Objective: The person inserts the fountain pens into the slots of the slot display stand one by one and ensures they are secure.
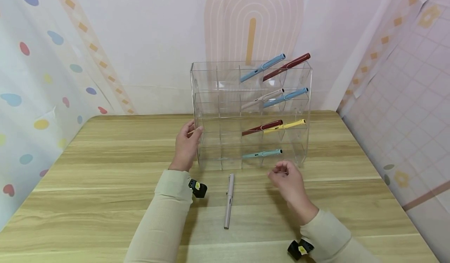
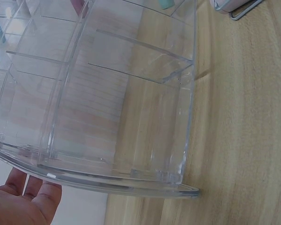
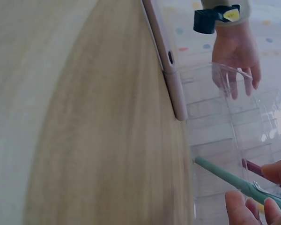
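Note:
A clear acrylic pen rack (image 1: 230,116) stands on the table. My left hand (image 1: 186,145) is at its left side panel; in the left wrist view the fingers (image 2: 47,197) lie along the panel's outside. Whether they press on it, I cannot tell. My right hand (image 1: 290,181), its fingers loosely bent, hovers before the rack's lower right with nothing visibly held. Closest to it is a mint green pen (image 1: 261,154) in the bottom tier; in the right wrist view this pen appears between thumb and fingers, contact unclear. A pale greyish-pink pen (image 1: 229,202) lies on the table between both hands.
Higher tiers hold a dark red pen (image 1: 261,127), a yellow pen (image 1: 291,125), a beige pen (image 1: 265,98) and several others in blue and dark red, leaning right. Patterned curtains (image 1: 151,40) hang behind the wooden table (image 1: 105,185) and at both sides.

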Demonstrator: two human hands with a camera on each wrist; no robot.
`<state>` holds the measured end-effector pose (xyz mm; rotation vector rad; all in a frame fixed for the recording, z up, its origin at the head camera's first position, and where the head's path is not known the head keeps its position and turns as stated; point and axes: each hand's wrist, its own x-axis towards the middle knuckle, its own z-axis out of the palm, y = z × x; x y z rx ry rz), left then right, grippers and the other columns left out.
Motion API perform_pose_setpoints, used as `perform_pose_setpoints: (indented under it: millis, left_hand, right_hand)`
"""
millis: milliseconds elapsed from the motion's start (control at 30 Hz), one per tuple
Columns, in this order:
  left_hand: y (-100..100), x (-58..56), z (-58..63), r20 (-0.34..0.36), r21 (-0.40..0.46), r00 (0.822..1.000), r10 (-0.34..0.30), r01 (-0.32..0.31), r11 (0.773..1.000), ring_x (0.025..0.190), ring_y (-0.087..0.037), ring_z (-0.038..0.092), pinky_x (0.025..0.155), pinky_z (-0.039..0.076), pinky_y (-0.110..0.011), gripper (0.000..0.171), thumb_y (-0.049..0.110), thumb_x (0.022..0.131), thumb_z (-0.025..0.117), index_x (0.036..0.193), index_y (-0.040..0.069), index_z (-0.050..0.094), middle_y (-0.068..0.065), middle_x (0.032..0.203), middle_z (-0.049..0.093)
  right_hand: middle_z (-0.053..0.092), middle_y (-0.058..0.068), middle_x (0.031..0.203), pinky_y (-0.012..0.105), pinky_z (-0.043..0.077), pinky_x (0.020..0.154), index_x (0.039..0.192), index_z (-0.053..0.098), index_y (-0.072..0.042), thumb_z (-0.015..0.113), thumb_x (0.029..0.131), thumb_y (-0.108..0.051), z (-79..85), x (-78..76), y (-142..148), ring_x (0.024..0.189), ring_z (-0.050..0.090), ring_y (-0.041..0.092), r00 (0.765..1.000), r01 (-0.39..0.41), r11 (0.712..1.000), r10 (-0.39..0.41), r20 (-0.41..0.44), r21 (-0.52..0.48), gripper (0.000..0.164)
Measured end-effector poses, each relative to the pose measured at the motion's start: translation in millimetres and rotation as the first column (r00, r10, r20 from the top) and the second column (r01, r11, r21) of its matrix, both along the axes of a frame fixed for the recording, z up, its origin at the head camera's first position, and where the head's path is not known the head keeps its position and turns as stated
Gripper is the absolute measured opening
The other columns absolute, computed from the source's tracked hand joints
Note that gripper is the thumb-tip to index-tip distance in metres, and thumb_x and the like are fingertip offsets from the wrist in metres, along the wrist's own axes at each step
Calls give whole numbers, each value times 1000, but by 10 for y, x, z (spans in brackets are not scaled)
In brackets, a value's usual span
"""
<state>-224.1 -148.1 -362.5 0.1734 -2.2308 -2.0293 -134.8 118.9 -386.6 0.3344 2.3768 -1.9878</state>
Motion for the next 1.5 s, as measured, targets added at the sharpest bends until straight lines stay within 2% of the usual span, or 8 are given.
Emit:
perform_pose_setpoints:
  millis: [167,333,533,867,1067,1367,1500]
  left_hand:
    - [-1,1,2,4,-8,1000,0,0,1000,125,-28,44,101,40,-46,49,23,100,51,146,11,40,-16,142,43]
    - [-9,-17,-12,19,-13,1000,9,-9,1000,125,-27,42,101,41,-45,49,24,100,51,147,12,39,-15,144,42]
    - [-9,-11,-13,18,-18,1000,11,-11,1000,125,-27,43,101,41,-46,50,24,100,52,147,13,40,-15,143,43]
    - [-9,-6,-11,12,-19,1000,9,-9,1000,125,-27,44,100,41,-46,50,24,100,52,147,12,40,-15,142,44]
    - [-7,-6,-3,9,-35,1000,7,-7,999,126,-27,44,100,42,-45,51,25,100,52,147,13,39,-15,143,43]
    - [0,-12,-1,4,-8,1000,5,-5,1000,126,-29,44,103,40,-48,50,24,100,52,147,10,40,-17,142,44]
    - [-9,-5,2,7,-10,1000,1,-1,1000,127,-29,43,102,40,-47,50,25,100,51,147,10,39,-17,143,42]
  right_hand:
    - [58,13,100,22,47,66,111,53,8,63,85,0,-15,8,-66,78,55,11,997,-72,997,72,-11,39,29]
    - [59,14,99,26,47,68,110,56,7,65,85,-2,-27,-4,-161,84,56,19,988,-152,982,155,-17,116,29]
    - [59,15,99,29,51,67,111,58,8,67,83,-1,-46,-44,-298,84,58,21,972,-231,966,234,-11,119,31]
    - [61,12,100,31,52,68,117,61,5,70,81,-5,-119,-156,-489,89,59,22,938,-345,919,345,30,191,39]
    - [60,14,104,30,50,69,121,59,7,72,81,-6,-154,-209,-566,92,56,23,919,-394,896,392,52,206,43]
    - [55,11,96,25,43,57,125,56,9,74,81,-4,-199,-284,-656,72,47,16,903,-429,883,421,83,193,49]
    - [53,10,94,25,43,57,126,55,9,74,79,-4,-207,-300,-698,70,46,16,896,-444,865,435,92,235,52]
